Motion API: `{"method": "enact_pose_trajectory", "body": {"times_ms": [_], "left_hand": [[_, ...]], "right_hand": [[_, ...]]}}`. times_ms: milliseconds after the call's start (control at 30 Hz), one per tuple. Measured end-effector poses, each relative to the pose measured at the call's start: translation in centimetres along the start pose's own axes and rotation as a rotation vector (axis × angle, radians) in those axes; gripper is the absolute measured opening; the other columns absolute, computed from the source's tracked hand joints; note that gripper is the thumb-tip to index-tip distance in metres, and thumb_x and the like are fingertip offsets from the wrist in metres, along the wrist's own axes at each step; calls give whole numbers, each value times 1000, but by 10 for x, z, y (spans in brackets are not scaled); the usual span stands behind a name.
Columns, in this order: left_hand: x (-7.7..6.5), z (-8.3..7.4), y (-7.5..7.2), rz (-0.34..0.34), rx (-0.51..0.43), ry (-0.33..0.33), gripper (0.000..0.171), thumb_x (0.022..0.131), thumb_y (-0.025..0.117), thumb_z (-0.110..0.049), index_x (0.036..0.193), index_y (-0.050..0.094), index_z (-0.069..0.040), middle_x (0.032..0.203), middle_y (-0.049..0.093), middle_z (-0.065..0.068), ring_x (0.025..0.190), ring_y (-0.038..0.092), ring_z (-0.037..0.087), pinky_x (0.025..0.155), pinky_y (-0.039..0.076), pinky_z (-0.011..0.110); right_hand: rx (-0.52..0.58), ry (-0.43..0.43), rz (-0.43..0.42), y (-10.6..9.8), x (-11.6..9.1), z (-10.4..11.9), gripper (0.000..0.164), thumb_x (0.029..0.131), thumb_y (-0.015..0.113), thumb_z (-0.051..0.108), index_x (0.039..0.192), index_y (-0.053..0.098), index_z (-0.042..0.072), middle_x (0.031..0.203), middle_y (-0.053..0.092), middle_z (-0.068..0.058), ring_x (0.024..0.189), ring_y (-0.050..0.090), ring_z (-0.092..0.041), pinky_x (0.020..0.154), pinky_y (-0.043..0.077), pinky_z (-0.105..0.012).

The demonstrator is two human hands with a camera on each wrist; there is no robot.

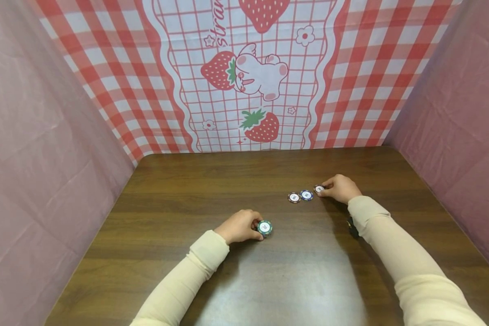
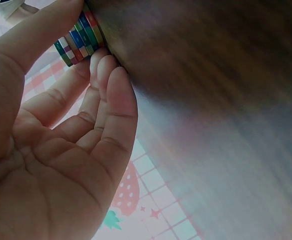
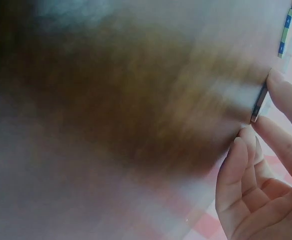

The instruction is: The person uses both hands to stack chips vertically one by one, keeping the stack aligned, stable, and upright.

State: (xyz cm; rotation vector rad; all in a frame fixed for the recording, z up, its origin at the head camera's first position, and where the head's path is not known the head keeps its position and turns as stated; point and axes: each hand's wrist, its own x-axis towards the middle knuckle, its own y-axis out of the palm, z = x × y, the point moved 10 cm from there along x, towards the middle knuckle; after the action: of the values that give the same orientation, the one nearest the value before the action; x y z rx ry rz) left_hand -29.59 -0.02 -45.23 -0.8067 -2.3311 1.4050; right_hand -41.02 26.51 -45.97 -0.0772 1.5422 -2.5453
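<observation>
My left hand [image 1: 240,226] grips a short stack of poker chips [image 2: 80,40] between thumb and fingers, close over the table's middle. The top chip [image 1: 265,227] is green with a white centre; edges in several colours show in the left wrist view. Farther right, my right hand [image 1: 341,189] pinches a dark-edged poker chip [image 1: 319,189] between thumb and forefinger, right at the tabletop. To its left lie a blue chip [image 1: 306,195] and a brown-edged chip [image 1: 294,198], side by side. The three make a slanting row.
The brown wooden table [image 1: 167,190] reaches back to a red-and-white checked cloth [image 1: 375,59] printed with strawberries. Pink cloth [image 1: 45,149] hangs along the left side, and more pink cloth [image 1: 452,117] along the right. A dark band shows under the right wrist.
</observation>
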Motion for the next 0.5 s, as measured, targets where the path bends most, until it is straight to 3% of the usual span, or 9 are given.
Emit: {"method": "enact_pose_trajectory", "body": {"times_ms": [267,500], "left_hand": [[1,1,1,9,-10,-9,34,67,80,-23,94,65,-10,79,61,-4,73,53,4,67,43,17],[1,2,3,17,-6,-13,34,68,80,-24,94,65,-10,80,61,-5,73,53,4,68,43,17]], "right_hand": [[-15,22,20,0,-2,1,49,72,74,42,105,69,6,102,67,-14,85,56,-23,74,44,-44],[-17,11,4,0,-5,2,47,73,73,42,105,69,7,96,68,-10,82,56,-21,69,43,-38]]}}
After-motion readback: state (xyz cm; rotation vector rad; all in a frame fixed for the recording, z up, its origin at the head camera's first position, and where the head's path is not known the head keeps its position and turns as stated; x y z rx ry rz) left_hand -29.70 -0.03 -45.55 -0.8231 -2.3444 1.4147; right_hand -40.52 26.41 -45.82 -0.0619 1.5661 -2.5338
